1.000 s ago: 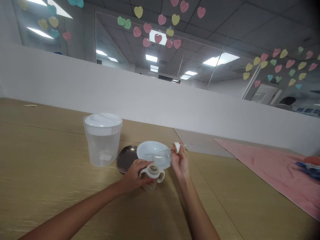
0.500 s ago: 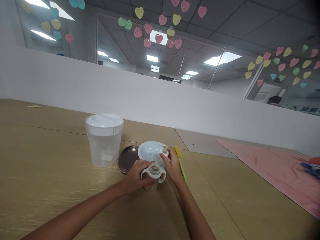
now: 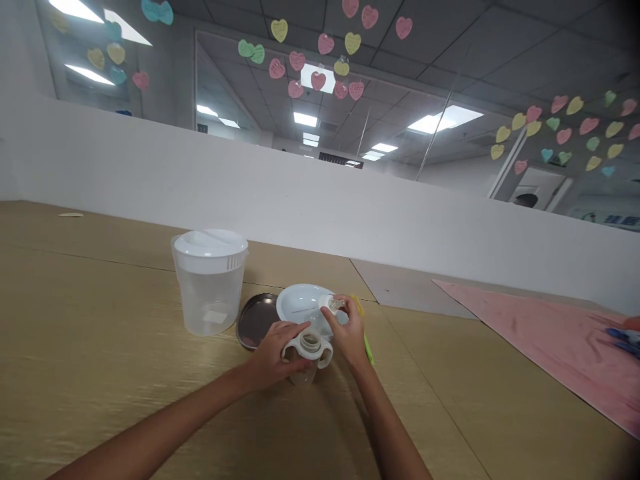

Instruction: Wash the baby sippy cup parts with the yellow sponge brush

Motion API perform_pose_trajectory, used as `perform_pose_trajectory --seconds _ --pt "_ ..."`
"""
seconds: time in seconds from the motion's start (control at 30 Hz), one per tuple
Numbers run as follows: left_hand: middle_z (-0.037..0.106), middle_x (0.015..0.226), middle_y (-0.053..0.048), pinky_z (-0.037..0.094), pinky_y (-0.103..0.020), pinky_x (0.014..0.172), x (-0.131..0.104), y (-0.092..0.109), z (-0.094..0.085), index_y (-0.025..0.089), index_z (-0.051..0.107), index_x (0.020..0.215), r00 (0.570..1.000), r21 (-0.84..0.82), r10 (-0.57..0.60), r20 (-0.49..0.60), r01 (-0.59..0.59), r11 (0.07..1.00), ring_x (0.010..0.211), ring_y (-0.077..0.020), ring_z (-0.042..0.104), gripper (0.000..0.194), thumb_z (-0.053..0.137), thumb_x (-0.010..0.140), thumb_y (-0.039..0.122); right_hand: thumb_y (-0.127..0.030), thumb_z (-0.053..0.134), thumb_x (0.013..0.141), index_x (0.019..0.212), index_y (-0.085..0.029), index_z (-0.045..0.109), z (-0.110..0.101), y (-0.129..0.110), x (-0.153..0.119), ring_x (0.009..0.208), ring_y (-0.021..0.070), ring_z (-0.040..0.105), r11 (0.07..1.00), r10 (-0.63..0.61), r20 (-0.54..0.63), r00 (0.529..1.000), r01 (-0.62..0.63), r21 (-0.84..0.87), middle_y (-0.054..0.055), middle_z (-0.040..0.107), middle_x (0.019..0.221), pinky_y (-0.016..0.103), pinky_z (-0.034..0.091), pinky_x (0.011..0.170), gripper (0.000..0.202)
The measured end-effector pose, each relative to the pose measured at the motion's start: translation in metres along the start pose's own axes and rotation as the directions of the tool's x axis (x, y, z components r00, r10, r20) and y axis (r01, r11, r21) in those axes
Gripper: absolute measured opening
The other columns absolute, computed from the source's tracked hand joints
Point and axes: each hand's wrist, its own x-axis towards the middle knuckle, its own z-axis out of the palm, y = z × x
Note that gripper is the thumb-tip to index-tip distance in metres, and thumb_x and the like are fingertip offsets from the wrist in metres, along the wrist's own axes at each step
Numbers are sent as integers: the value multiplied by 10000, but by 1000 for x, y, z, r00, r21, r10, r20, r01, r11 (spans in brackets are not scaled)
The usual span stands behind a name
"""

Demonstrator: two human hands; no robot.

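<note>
My left hand (image 3: 280,350) is wrapped round a clear baby bottle (image 3: 304,377) with a white two-handled ring at its neck. The bottle stands upright on the table, its mouth uncovered. Between the thumb and fingers of my right hand (image 3: 350,331) is a bottle nipple in a white collar (image 3: 328,305), tilted with its clear tip to the right. It is above and apart from the bottle, over a white plate (image 3: 295,293). Something clear shows just behind the bottle's mouth, too faint to name.
A lidded clear plastic jug (image 3: 210,293) stands to the left. Beside it lies a dark metal tray (image 3: 256,320). A brush with a green handle (image 3: 369,350) is partly hidden behind my right hand. Pink cloth (image 3: 540,340) covers the table's right side, below a white wall (image 3: 280,187).
My right hand has turned the nipple and collar from nearly upright to lying on its side, tip pointing right. My left hand and the bottle have stayed in place.
</note>
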Motion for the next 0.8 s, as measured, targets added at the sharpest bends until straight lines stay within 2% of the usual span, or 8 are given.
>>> perform_pose_trajectory --seconds 0.1,0.17,0.27,0.33,0.4,0.47,0.6,0.8 --pt "573 1193 -123 433 -420 919 -1 0 -2 205 316 1370 996 -2 72 -49 -73 997 1075 -262 529 737 578 766 537 -377 657 735 941 -189 527 0 -9 -2 946 203 584 982 -153 -54 987 146 -116 73 625 987 357 472 820 307" --pt "526 1254 -137 439 -416 920 -1 1 -4 196 276 1384 984 11 127 -125 -127 992 1116 -261 508 676 523 826 487 -333 655 752 938 -187 531 0 -19 -4 959 209 586 927 -330 -53 943 312 -210 91 629 993 363 483 813 267" --pt "476 1300 -141 425 -415 951 0 2 -9 180 282 1379 932 131 225 -285 -195 972 1169 -251 469 538 469 887 295 -250 654 765 972 -183 521 1 -35 -6 978 213 591 759 -612 -14 790 583 -289 120 634 1021 372 499 820 255" --pt "447 1327 -136 421 -416 962 0 5 -10 183 281 1381 862 270 347 -370 -257 928 1197 -247 441 544 471 872 171 -230 656 763 1021 -169 506 2 -46 -9 1002 225 588 638 -740 6 673 705 -311 148 633 1033 381 511 819 305" --pt "452 1320 -138 426 -418 963 -1 7 -10 178 282 1384 792 394 484 -372 -337 855 1208 -246 431 565 471 855 115 -250 650 768 1041 -159 499 3 -54 -14 995 232 596 541 -816 23 577 778 -320 161 638 1013 378 529 791 325" --pt "495 1273 -149 427 -426 968 -1 9 -8 151 297 1378 748 463 576 -330 -404 789 1202 -243 440 533 451 868 132 -304 624 788 1013 -162 510 4 -59 -19 942 224 615 476 -860 28 510 820 -318 153 651 958 359 544 737 289" --pt "558 1174 -161 438 -429 967 -3 11 -4 106 337 1356 708 480 641 -295 -471 740 1160 -239 479 467 393 918 259 -453 533 829 911 -165 532 8 -65 -29 781 202 626 444 -882 7 470 839 -314 130 653 807 323 539 612 299" --pt "584 1103 -160 490 -393 913 -4 15 -12 98 373 1330 742 414 624 -247 -502 760 1089 -219 528 457 352 935 328 -378 437 892 860 -139 529 6 -72 -29 689 178 585 424 -884 70 462 856 -294 119 635 740 286 474 548 258"
